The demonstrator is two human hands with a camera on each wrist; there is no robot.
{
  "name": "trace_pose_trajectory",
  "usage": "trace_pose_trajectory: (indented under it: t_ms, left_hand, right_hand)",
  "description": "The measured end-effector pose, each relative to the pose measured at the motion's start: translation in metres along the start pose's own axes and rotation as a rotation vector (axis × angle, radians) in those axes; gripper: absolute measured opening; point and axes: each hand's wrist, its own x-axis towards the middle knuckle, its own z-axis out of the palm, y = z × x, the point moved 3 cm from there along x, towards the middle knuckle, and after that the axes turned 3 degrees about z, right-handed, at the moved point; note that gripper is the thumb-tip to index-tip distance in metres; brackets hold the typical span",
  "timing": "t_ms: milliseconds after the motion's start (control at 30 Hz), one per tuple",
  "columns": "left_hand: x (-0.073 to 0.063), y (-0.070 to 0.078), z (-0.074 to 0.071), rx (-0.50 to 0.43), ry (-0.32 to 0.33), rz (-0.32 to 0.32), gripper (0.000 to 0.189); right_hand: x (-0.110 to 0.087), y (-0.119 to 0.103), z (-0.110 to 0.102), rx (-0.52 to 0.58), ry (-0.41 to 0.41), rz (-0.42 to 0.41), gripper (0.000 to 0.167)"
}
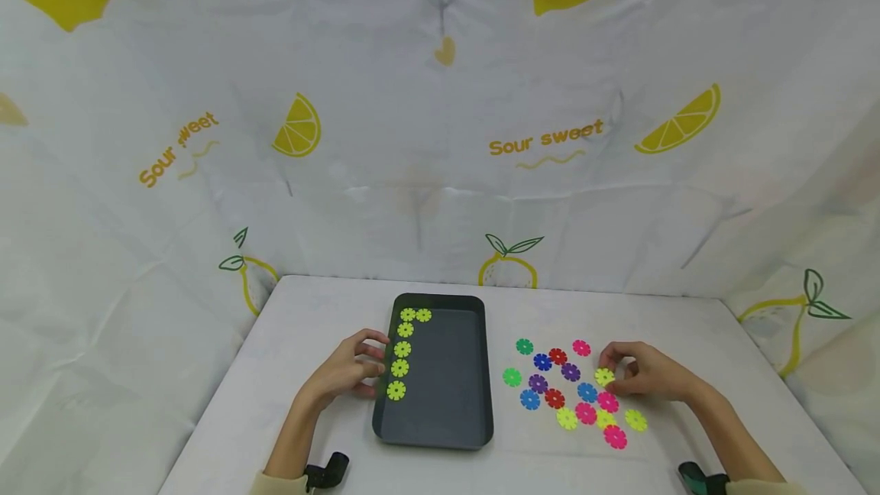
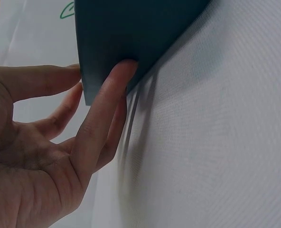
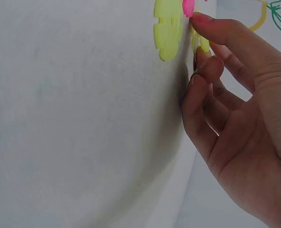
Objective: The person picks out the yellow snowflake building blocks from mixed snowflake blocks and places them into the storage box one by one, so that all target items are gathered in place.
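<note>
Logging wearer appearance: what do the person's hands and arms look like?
The left hand and right hand wear no gloves. The left sleeve and right sleeve are beige. The left wrist device is black; the right wrist device is dark with a greenish patch.

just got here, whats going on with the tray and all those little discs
A person's left hand touches the left side of the dark tray while the right hand pinches a yellow disc. Six yellow discs lie in the tray, five down its left side. Discs in mixed colours lie on the white table.
</note>
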Motion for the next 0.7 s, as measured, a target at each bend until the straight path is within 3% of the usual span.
trace_pose_trajectory:
  t_ms: [300, 700]
  left_hand:
    - [0.0005, 0.0005, -0.0006, -0.003, -0.001, 0.001, 0.057]
    - [-0.0001, 0.0004, -0.0006, -0.012, -0.002, -0.001, 0.057]
  right_hand:
    - [-0.0022, -0.0070, 0.0003, -0.036, 0.051, 0.023, 0.037]
    - [-0.0049, 0.0000, -0.0013, -0.034, 0.096, 0.076, 0.037]
